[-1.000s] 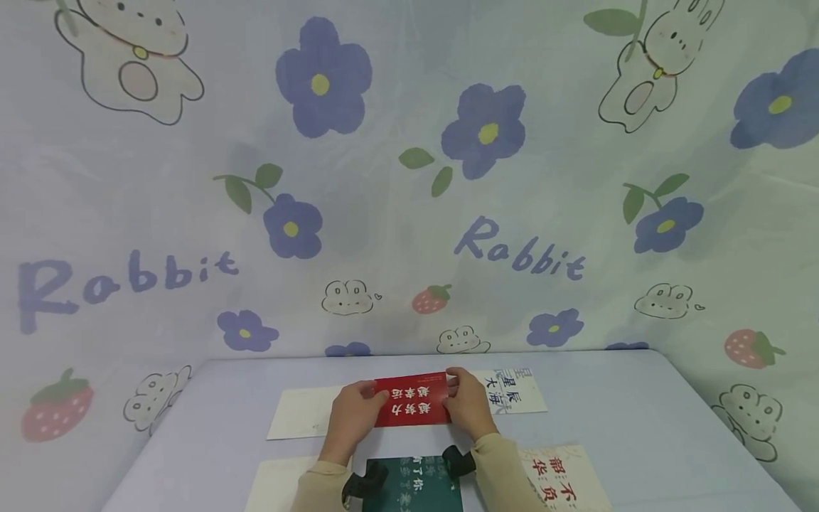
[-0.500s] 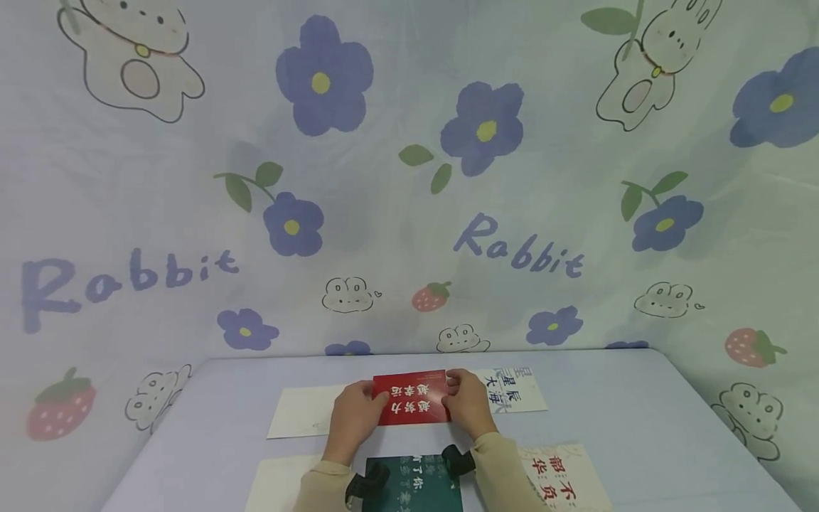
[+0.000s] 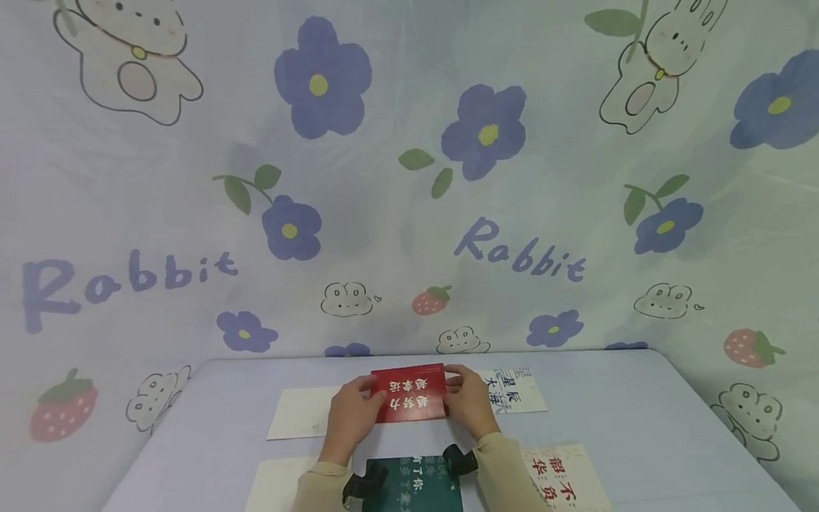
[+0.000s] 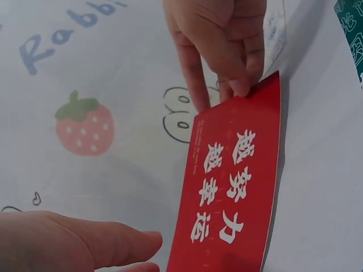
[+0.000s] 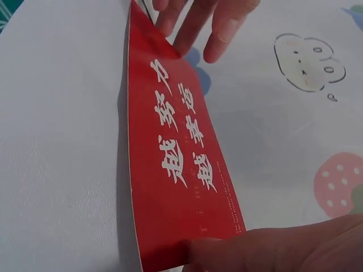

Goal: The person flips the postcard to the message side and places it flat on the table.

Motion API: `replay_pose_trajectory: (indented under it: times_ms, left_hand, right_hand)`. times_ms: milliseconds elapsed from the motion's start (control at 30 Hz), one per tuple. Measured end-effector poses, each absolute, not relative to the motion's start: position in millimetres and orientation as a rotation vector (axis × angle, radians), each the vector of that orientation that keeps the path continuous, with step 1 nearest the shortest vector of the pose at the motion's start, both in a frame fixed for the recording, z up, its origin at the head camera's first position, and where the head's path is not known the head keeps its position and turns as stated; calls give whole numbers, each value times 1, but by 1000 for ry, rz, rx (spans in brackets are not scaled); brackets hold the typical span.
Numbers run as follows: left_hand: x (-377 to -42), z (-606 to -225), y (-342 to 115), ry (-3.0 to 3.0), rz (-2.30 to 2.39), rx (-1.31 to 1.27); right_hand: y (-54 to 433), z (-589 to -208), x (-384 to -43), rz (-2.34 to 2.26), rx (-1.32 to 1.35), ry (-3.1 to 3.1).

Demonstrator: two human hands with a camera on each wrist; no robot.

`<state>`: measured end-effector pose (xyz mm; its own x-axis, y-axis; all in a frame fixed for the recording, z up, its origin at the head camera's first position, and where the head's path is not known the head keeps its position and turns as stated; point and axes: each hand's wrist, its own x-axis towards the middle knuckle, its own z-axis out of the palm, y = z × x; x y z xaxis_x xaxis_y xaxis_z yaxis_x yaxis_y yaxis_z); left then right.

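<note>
A red card (image 3: 411, 395) with white characters is tilted slightly above the table, its near edge casting a shadow. My right hand (image 3: 469, 402) pinches its right end; in the right wrist view the thumb (image 5: 218, 252) presses on the card's face. My left hand (image 3: 352, 416) is at the other end. In the left wrist view its foremost finger (image 4: 139, 241) shows a gap to the card. In the right wrist view the left fingers (image 5: 193, 25) look straight and spread, some meeting or passing behind the card's edge; exact contact is hard to tell.
A cream card (image 3: 301, 416) lies left of the hands and a white card with blue characters (image 3: 515, 391) to the right. Closer in are a dark green card (image 3: 412, 491), another cream card (image 3: 275, 483) and one with red characters (image 3: 566, 476). A rabbit-print curtain (image 3: 409, 213) hangs behind.
The red card has risen a little and shifted slightly left, its far edge tilting up. Both hands have moved very little; the other cards stay where they were.
</note>
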<state>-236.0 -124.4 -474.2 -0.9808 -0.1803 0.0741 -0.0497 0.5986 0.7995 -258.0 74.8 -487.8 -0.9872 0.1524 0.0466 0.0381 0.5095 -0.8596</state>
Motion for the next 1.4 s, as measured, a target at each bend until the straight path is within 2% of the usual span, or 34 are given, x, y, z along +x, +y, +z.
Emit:
replay_pose_trajectory:
  times_ms: [1400]
  left_hand:
    - [-234, -468, -126, -2530, -1400, 254]
  right_hand:
    - [76, -488, -255, 1399, -188, -2569]
